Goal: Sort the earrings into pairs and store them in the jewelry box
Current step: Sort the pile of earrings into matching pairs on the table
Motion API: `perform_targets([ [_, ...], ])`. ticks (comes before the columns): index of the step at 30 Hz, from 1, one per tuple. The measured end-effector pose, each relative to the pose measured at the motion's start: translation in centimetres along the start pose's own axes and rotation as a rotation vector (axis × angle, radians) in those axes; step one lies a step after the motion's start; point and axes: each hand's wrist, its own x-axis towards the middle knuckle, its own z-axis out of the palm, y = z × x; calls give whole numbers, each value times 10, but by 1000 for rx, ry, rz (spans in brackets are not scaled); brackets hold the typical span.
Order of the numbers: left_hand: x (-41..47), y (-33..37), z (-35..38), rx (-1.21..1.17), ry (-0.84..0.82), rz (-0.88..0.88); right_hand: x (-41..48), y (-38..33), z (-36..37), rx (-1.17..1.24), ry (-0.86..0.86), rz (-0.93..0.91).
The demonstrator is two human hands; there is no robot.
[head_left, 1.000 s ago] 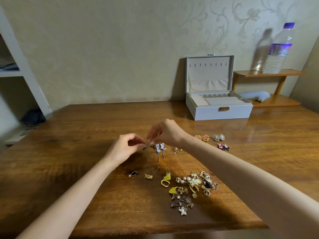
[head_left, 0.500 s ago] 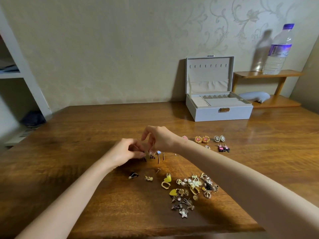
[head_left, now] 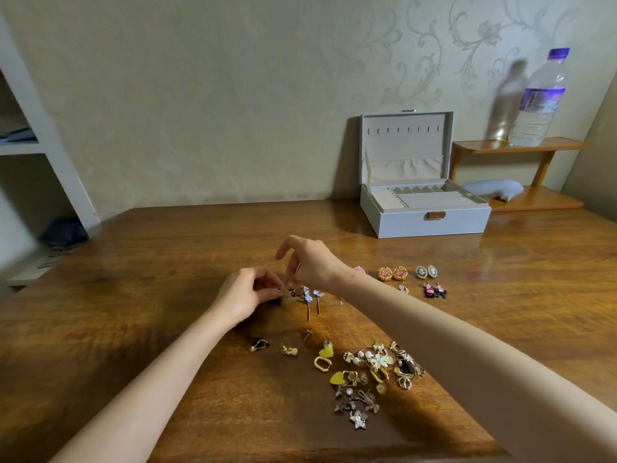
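Looking down through the head camera, you have both hands over the wooden table (head_left: pixel 150 329), meeting a little short of the jewelry box (head_left: pixel 424 218). Your left hand (head_left: pixel 245 295) is curled, thumb and fingers pinched together at a small dark piece at the fingertips; it is too small to say what it is. Your right hand (head_left: pixel 312 262) arches above it, index finger raised and the other fingers pointing down at the same spot; whether they actually hold anything you cannot tell.

Just right of your fingertips, on the table, lies a pair of pale blue drop earrings (head_left: pixel 312 297) with thin stems pointing toward you. Between your hands and the jewelry box, to the right, sorted pairs sit side by side: two gold-rimmed pink round earrings (head_left: pixel 392 274), two oval cameo earrings (head_left: pixel 426 271), and just nearer you a pink-and-black pair (head_left: pixel 434 291). Another pink piece (head_left: pixel 359 270) peeks out behind your right wrist.

Well short of the box, toward you, lies the unsorted pile of earrings (head_left: pixel 377 372), partly under your right forearm. At its left edge are two yellow heart earrings (head_left: pixel 326 352), a gold oval hoop (head_left: pixel 322 363) and, further left, a small black earring (head_left: pixel 259 344).

The jewelry box stands open at the far edge of the table, lid upright, trays showing pale lining. Right of it, a water bottle (head_left: pixel 541 101) stands on a small wooden shelf (head_left: pixel 517 145).
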Motion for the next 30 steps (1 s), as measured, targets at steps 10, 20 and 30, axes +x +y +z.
perform_targets([
  [10, 0, 0, 2, -8, 47, 6, -7, -9, 4, 118, -112, 96],
  [20, -1, 2, 3, 10, 56, 4, 3, -1, 16, -143, 107, 40],
  [30, -12, 7, -1, -45, 122, 47, -21, -5, -4, -178, 134, -55],
])
